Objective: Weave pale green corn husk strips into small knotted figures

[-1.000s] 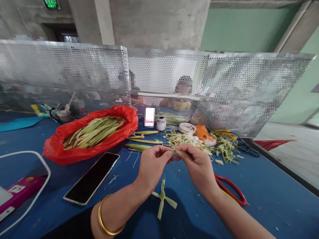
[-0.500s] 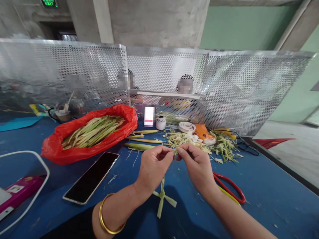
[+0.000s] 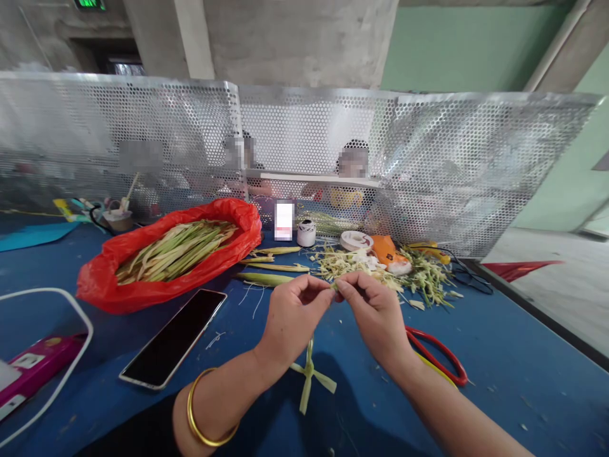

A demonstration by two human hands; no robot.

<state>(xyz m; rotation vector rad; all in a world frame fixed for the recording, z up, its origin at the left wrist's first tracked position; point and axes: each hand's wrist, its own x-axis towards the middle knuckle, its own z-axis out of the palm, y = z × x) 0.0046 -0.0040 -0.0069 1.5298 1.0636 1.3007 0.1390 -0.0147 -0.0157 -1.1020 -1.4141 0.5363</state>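
Head view, leaf strip (image 3: 334, 287): small pale-green bit, mostly hidden between both hands' fingertips.
Left hand (image 3: 291, 314) and right hand (image 3: 375, 311): thumbs and fingers pinched on it, nearly touching.
Cross-shaped leaf piece (image 3: 309, 369): below the grip, nearer the wearer, apparently already shaped; the held bit looks unfinished.
Pale scraps (image 3: 328, 263): just beyond the grip, suggesting trimming done.
Red bag (image 3: 102, 289): left of the grip, its many leaves (image 3: 178, 251) seemingly still unworked.
Red handle (image 3: 450, 362): right of the grip.
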